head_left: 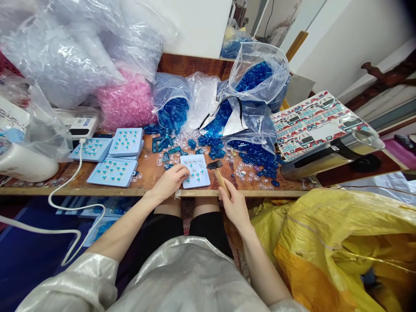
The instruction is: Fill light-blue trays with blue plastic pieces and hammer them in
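Observation:
My right hand (234, 202) is wrapped around the wooden handle of a small hammer (222, 178). The hammer's dark head hovers by the right edge of a light blue square plastic panel (199, 181), which lies near the table's front edge with small teal pieces set in it. On the panel's left side rests my left hand (173, 178), its fingers curled and pressed together. Whatever those fingertips may pinch is too small to make out. Loose clear plastic pieces (250, 175) and dark blue translucent pieces (268, 167) are scattered behind and to the right of the panel.
More light blue panels (112, 172) are stacked at the left, near a white cable (78, 169). Bags of blue pieces (173, 110) and pink pieces (125, 102) line the back. A steel flask (328, 156) lies at the right, above a yellow sack (312, 234).

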The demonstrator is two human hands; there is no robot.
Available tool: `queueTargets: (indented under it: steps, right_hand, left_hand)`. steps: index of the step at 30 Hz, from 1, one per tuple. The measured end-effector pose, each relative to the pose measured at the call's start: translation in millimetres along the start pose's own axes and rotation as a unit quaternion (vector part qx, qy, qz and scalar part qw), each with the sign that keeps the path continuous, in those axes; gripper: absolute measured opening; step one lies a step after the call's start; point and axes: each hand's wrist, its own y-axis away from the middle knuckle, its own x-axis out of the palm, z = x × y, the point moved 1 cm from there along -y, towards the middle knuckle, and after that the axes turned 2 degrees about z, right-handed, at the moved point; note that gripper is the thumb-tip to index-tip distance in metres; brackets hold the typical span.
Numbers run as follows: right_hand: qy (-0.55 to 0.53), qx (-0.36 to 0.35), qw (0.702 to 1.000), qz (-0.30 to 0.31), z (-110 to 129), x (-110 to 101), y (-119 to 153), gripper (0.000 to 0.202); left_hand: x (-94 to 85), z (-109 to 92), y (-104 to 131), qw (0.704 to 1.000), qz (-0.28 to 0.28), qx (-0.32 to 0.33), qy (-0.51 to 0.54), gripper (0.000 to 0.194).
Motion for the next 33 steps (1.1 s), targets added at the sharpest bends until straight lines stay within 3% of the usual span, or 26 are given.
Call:
queueTargets:
  steps: [4,7,10,14,17,20,23,25,28,33]
  right_hand:
    - [0.008,-0.007,1.000,0.003,5,-2,0,0.041]
    - [0.023,-0.052,0.998,0.008,15,0,0,0.040]
    - [0.052,-0.103,0.993,0.019,26,6,0,0.040]
    - [0.138,-0.093,0.984,0.066,34,12,0,0.039]
    - [0.113,-0.099,0.988,0.038,39,6,1,0.039]
    - [0.062,-0.105,0.992,0.008,43,-3,4,0.040]
    - [0.055,-0.085,0.995,0.016,39,-7,6,0.040]
    - [0.055,-0.072,0.996,0.021,33,-6,6,0.040]
    - [0.052,-0.063,0.996,0.024,26,-3,6,0.041]
    - [0.044,-0.053,0.997,0.025,24,-3,6,0.041]
  left_hand:
    - [-1.0,-3,1,1.000,0.000,-0.002,0.012,0.009]
    - [-0.4,-3,2,0.998,-0.014,-0.044,0.038,0.006]
    - [2.5,0,3,0.993,-0.026,-0.093,0.074,0.017]
    - [8.9,1,5,0.989,-0.033,-0.109,0.089,0.027]
    - [10.3,1,6,0.991,-0.039,-0.100,0.083,0.029]
    - [0.8,6,9,0.993,-0.060,-0.088,0.048,0.028]
    - [-18.8,21,14,0.984,-0.118,-0.118,-0.063,0.019]
    - [-29.8,33,17,0.974,-0.129,-0.135,-0.129,0.019]
    - [-34.8,43,15,0.979,-0.072,-0.110,-0.154,0.022]
    - [-27.3,48,8,0.981,0.019,-0.099,-0.167,0.016]
